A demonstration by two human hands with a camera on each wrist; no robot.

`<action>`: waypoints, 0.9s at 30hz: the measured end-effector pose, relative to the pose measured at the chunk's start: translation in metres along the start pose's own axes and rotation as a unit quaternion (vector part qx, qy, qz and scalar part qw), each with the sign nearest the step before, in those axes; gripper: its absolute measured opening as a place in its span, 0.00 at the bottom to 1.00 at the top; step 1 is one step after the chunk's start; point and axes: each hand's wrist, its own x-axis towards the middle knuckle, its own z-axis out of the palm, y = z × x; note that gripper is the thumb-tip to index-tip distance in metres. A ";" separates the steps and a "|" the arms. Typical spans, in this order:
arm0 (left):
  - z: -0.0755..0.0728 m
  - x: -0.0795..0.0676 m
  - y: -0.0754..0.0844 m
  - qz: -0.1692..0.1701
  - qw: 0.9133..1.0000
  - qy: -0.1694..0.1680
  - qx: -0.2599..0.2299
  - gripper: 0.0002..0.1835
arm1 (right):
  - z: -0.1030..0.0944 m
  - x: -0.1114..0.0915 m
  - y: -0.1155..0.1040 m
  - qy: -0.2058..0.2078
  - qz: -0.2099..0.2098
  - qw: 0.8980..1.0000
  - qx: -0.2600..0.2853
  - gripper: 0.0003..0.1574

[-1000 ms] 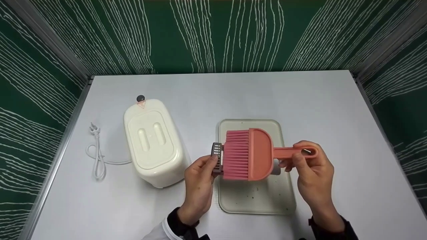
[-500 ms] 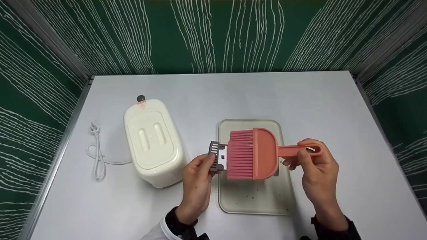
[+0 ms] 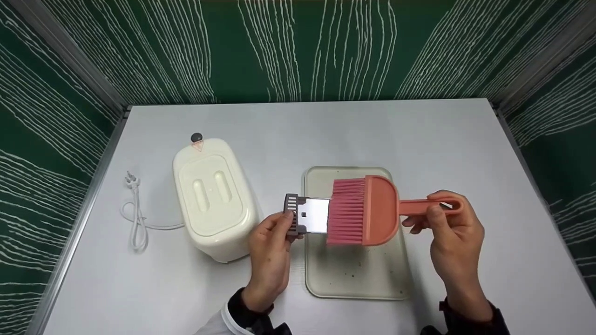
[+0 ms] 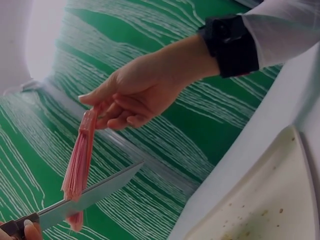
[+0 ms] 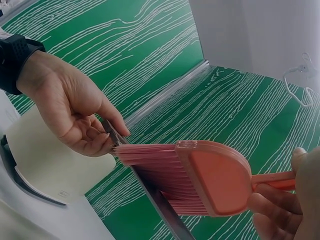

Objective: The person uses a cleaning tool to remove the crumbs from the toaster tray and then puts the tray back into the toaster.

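Observation:
My left hand (image 3: 270, 258) grips the grey slotted end of a flat metal crumb tray (image 3: 315, 215), thumb on top. Over its far part lies a coral dust brush (image 3: 382, 209) with pink bristles, and my right hand (image 3: 458, 242) holds that brush by its looped handle. In the left wrist view the bristles (image 4: 75, 172) hang across the metal plate (image 4: 107, 190). Seen from the right wrist, the bristles also meet the plate (image 5: 167, 215). The brush hides the plate's far end in the head view. Below both is a pale shallow tray (image 3: 335, 288) with dark crumbs.
A cream toaster (image 3: 214, 195) with a lid and a dark round knob (image 3: 196, 137) stands to the left. Its white cord and plug (image 3: 135, 209) lie left of it on the white table (image 3: 442, 139). Green patterned panels (image 3: 298, 51) surround the table.
The brush and my right hand have moved right along the crumb tray, while my left hand has shifted slightly left. More of the bare metal plate now shows.

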 end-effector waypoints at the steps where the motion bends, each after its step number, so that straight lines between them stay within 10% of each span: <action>1: 0.000 0.000 0.000 0.002 1.000 0.001 -0.001 0.09 | -0.001 0.000 0.000 0.002 -0.002 1.000 0.000 0.08; 27: -0.001 0.001 0.004 0.025 1.000 0.009 0.006 0.08 | -0.020 0.010 -0.001 0.039 -0.021 0.999 -0.024 0.08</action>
